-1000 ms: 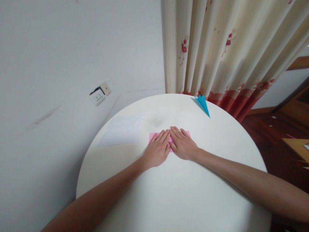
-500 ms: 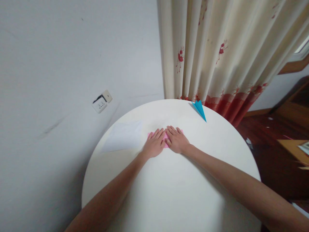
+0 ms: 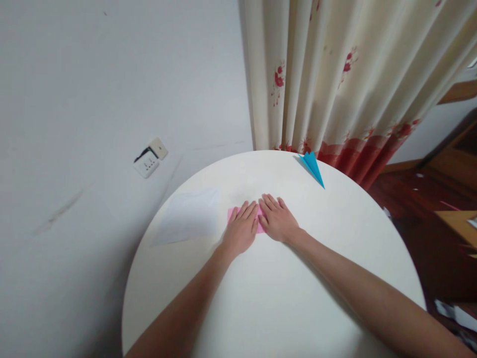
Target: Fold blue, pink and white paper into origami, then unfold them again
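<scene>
A piece of pink paper [image 3: 261, 226] lies on the round white table [image 3: 276, 288], mostly covered by both hands. My left hand [image 3: 241, 229] rests flat on its left part, fingers stretched forward. On the right part my right hand [image 3: 276, 219] presses down, palm lowered and fingers extended. The two hands sit side by side, a narrow strip of pink showing between them. Whether the paper is folded under the palms I cannot tell.
White sheets of paper [image 3: 188, 216] lie to the left on the table. A blue paper plane [image 3: 313, 169] is near the far right edge. Behind stand a wall with a socket [image 3: 146, 164] and a patterned curtain [image 3: 313, 89].
My left hand has drawn slightly back toward me, and my right hand has shifted a little to the right in view. Both remain flat on the pink paper. The camera view has moved slightly.
</scene>
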Available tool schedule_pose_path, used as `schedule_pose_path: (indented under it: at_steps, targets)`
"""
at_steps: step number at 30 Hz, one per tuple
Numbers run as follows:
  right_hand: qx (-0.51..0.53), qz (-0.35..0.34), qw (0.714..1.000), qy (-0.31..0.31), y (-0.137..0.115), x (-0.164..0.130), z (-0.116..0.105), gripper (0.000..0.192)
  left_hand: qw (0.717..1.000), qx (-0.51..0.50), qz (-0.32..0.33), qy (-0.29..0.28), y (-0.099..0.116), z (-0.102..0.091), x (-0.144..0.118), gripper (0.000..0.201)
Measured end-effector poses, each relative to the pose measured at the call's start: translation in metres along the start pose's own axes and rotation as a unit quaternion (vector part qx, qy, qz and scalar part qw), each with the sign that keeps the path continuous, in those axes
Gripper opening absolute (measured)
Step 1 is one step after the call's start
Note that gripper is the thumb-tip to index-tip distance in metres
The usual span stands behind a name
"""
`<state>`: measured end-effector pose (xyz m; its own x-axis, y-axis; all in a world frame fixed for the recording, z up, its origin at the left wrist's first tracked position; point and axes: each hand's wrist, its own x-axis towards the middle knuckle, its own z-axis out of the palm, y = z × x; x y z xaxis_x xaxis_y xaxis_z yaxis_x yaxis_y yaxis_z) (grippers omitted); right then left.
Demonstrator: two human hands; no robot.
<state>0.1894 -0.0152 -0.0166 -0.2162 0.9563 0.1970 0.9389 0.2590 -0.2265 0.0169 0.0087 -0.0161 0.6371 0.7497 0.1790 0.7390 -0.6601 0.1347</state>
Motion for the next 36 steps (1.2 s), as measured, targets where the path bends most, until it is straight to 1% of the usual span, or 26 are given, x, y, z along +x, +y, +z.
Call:
schedule_pose_path:
  at_steps: [2, 5, 10, 16, 28, 36]
  targets:
    - [-0.001, -0.007, 1.0, 0.0, 0.001, 0.001, 0.0, 0.059, 1.0, -0.004, 0.017, -0.015, 0.003, -0.001, 0.0, 0.051]
    - [-0.001, -0.013, 1.0, 0.005, -0.001, 0.0, 0.001, 0.057, 1.0, 0.001, 0.019, -0.017, 0.005, -0.002, -0.001, 0.052]
    - [-0.002, 0.021, 1.0, 0.023, -0.01, -0.005, 0.003, 0.055, 1.0, 0.013, 0.004, -0.012, 0.006, -0.003, -0.002, 0.052]
    - [0.012, -0.018, 1.0, 0.008, -0.012, -0.005, 0.004, 0.055, 0.999, 0.033, -0.017, -0.03, 0.006, -0.003, -0.002, 0.053]
    - [-0.002, -0.037, 0.999, 0.001, -0.008, -0.006, 0.005, 0.056, 0.998, 0.064, -0.011, -0.023, 0.004, 0.0, -0.003, 0.054]
    - [-0.012, -0.031, 0.999, 0.008, -0.008, -0.006, 0.005, 0.055, 0.997, 0.069, -0.008, -0.023, 0.003, 0.001, -0.002, 0.056]
